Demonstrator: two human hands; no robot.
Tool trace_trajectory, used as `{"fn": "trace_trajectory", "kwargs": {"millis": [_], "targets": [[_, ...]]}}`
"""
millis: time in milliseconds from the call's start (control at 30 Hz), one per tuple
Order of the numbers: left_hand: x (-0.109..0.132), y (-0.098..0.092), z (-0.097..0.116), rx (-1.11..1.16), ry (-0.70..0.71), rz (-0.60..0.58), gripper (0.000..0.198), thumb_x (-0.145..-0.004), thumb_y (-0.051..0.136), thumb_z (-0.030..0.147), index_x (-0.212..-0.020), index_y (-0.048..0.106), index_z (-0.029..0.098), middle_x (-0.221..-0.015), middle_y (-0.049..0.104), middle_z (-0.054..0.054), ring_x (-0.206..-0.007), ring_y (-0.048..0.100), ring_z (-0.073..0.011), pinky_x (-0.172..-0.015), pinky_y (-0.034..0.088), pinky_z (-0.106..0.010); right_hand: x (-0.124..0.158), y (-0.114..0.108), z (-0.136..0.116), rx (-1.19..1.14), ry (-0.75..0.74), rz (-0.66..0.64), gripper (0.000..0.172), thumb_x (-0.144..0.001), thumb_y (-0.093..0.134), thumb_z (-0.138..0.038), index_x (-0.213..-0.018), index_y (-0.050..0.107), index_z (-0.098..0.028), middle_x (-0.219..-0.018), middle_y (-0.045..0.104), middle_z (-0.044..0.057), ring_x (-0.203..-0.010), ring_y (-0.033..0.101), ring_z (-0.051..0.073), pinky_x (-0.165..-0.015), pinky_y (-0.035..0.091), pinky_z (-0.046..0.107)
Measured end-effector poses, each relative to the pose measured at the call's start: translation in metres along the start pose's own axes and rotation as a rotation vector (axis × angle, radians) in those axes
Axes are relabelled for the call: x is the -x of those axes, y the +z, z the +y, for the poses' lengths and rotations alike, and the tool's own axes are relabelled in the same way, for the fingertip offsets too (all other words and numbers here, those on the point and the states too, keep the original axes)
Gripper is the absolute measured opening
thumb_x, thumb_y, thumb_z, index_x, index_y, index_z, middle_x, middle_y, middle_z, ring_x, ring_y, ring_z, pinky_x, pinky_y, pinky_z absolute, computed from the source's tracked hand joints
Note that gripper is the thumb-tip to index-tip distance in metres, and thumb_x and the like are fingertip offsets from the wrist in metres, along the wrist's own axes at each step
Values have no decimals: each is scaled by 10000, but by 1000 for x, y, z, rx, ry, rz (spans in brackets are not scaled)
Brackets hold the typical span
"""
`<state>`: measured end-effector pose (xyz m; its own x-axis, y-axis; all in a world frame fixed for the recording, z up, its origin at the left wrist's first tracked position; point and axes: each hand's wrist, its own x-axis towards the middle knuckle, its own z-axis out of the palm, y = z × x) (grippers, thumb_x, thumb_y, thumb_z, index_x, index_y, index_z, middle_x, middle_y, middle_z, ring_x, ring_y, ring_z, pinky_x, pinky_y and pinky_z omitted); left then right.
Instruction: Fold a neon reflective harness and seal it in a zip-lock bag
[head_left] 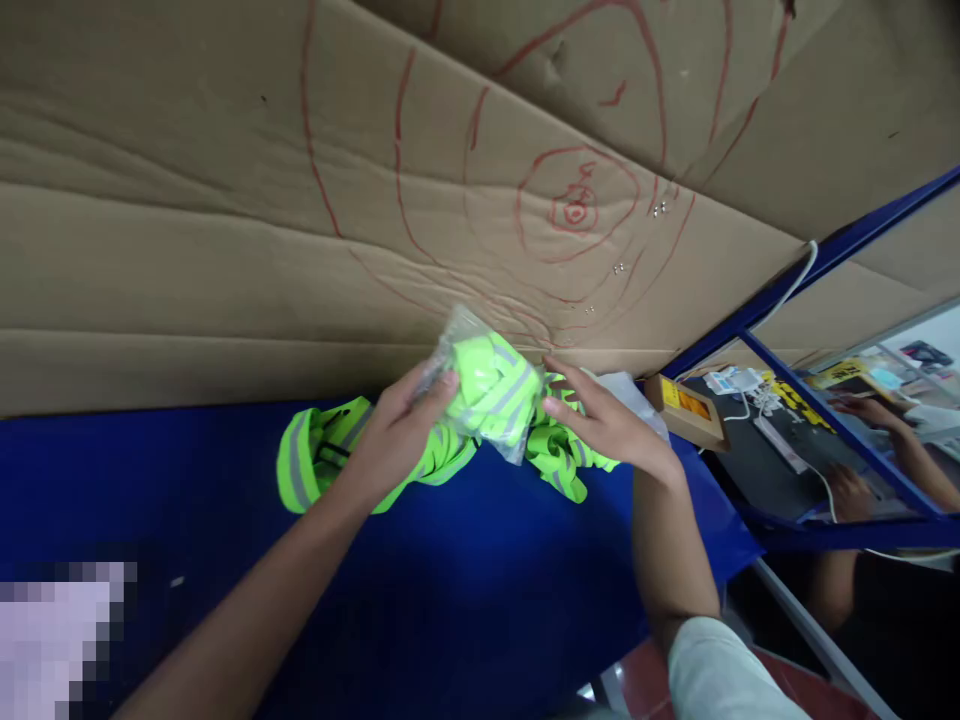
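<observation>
One bare left hand [405, 425] pinches a clear bag of folded lime fabric [491, 385] above the blue desk [450, 570]; the right hand [611, 425], fingers loosely spread, is at the bag's edge, contact unclear. Beyond, loose grey-banded lime pieces [296, 465] lie before red-marked cardboard [225, 280].

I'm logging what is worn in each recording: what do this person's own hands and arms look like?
The left hand and right hand are bare: no gloves, rings or watches show. The left arm is bare as far as it shows. The right arm is bare up to a pale sleeve around the elbow, without visible markings.
</observation>
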<state>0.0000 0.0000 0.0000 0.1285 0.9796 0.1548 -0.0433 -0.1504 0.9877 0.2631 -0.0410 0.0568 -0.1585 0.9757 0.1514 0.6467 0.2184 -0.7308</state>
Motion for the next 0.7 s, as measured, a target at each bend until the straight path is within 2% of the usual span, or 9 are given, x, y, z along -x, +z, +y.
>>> {"fn": "trace_trajectory", "kwargs": {"millis": [67,167,267,367,467,533,567,600,700], "targets": [[-2,-4,11,221,-57,127,529,-941,632,680,-1152,734,205,-1105,782,-60,-1092,726,-285,-918,618,-365,-19,4,-2,-76,8,-19,493,-937,694,-588,-1285,722,-240,-1266,748,88,-1180,687,279,-1054,528,442],[-4,-10,22,355,-112,192,570,-979,557,702,-1191,699,192,-1123,769,-61,-1041,735,-283,-838,654,-388,-36,7,-6,-323,12,-83,444,-902,709,-640,-1035,780,-223,-1003,777,51,-927,717,207,-845,586,348],[-10,-16,22,321,-127,212,580,-971,579,696,-1213,677,179,-1130,760,-60,-1033,730,-270,-823,653,-366,-40,12,-15,-547,43,-93,393,-845,788,-609,-970,764,-238,-887,757,21,-788,704,163,-688,582,292],[-14,-19,13,187,-139,192,546,-1002,541,655,-1240,651,176,-1151,731,-63,-1015,708,-240,-806,626,-343,-40,17,-21,-629,51,-16,345,-787,860,-540,-877,729,-235,-743,704,-12,-669,655,136,-606,557,265],[-12,-19,5,-153,92,331,418,-982,642,501,-1280,600,211,-1204,662,-38,-1076,640,-198,-892,554,-315,-42,25,-19,-715,102,81,355,-741,884,-516,-810,684,-231,-717,680,-27,-639,630,121,-611,572,265],[-7,-15,3,-344,270,377,302,-960,676,430,-1172,628,220,-1085,649,-20,-983,619,-173,-882,512,-313,-44,34,-17,-717,143,107,369,-727,877,-523,-781,658,-231,-730,683,-27,-668,642,125,-649,596,277],[-3,-11,3,-392,306,320,245,-956,673,427,-1085,650,219,-986,649,-10,-893,610,-164,-836,501,-313,-45,40,-16,-691,160,99,381,-722,872,-532,-766,644,-231,-725,680,-27,-672,642,127,-650,595,279],[0,-6,4,-415,301,209,222,-952,670,436,-997,661,219,-886,642,1,-801,595,-155,-775,488,-311,-46,46,-15,-652,168,76,392,-724,864,-543,-754,630,-230,-712,676,-28,-665,635,127,-636,584,275],[7,9,3,-398,162,-131,286,-890,729,482,-840,645,214,-716,620,23,-652,554,-141,-640,435,-288,-44,60,-16,-524,124,-47,384,-775,831,-542,-755,624,-219,-710,674,-27,-647,598,115,-608,512,252]]}}
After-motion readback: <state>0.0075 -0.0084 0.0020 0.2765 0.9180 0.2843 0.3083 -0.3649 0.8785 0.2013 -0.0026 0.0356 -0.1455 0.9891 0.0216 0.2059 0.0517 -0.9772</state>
